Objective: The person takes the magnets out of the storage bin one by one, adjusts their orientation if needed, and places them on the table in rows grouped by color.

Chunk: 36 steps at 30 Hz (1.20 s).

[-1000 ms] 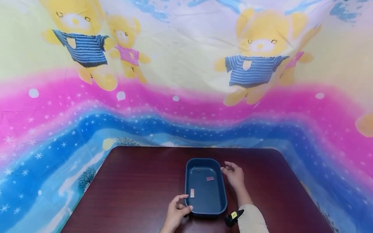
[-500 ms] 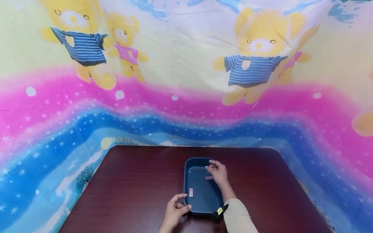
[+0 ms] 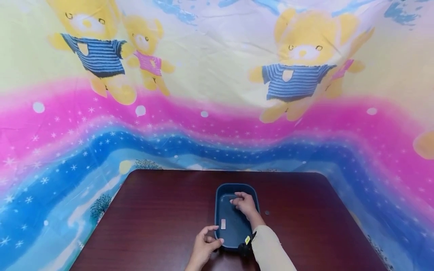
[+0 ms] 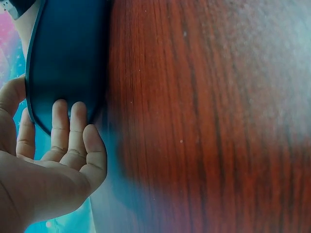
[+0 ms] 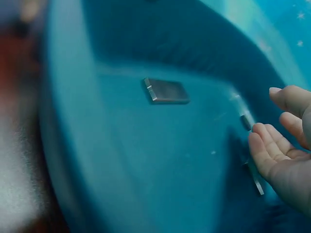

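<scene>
A deep blue rectangular tray (image 3: 234, 241) stands on the table. My left hand (image 3: 202, 246) holds its near left corner, with thumb and index fingertip at the rim. In the left wrist view, other fingers lie against the outer wall. My right hand (image 3: 245, 205) is inside the tray at the back, fingers loosely bent. In the right wrist view, its fingertips are close beside a small dark round piece (image 5: 245, 122); nothing shows between them. One flat pinkish-silver rectangular piece (image 3: 223, 224) lies near the tray's left wall. Another thin rectangular piece (image 5: 256, 180) lies under the right hand, hidden in the head view.
On the dark red-brown table (image 3: 162, 210), right of the tray, lies a small round grey disc (image 3: 267, 213). A cloth (image 3: 203, 82) printed with bears hangs behind the table. A black strapped device (image 3: 245, 246) on the right wrist overlaps the tray's near edge.
My right hand has moved left from beside the tray's right wall to inside it, covering the round piece and one rectangular piece. The disc on the table now shows. The left hand stays put.
</scene>
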Each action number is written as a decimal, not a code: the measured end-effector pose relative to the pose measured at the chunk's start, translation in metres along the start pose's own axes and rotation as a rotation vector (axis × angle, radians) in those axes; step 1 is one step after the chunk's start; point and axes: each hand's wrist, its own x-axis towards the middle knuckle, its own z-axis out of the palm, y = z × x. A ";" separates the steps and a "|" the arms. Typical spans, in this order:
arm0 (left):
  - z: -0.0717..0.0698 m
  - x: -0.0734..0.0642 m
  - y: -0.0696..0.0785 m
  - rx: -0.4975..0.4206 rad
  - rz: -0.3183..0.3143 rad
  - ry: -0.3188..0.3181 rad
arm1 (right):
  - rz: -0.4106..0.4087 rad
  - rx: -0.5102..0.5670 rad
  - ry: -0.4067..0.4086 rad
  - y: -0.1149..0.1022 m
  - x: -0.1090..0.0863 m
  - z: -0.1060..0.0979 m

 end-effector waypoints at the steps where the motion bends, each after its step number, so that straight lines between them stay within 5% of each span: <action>1: 0.000 0.000 0.000 -0.001 0.004 0.002 | 0.007 -0.002 -0.008 0.001 0.000 0.001; 7: 0.000 -0.002 0.002 -0.016 0.015 0.005 | 0.011 -0.073 0.018 0.008 0.004 0.010; 14: 0.000 -0.014 0.030 -0.013 0.010 0.001 | -0.032 -0.231 0.089 0.009 0.007 0.019; 21: 0.000 -0.005 0.006 -0.016 0.023 0.012 | -0.052 -0.318 0.071 0.013 0.011 0.022; 30: 0.000 -0.002 0.000 -0.004 0.011 0.012 | -0.141 -0.572 0.006 0.010 0.012 0.026; 36: 0.001 0.001 -0.001 0.002 0.014 0.016 | -0.147 -0.567 0.012 0.008 0.011 0.028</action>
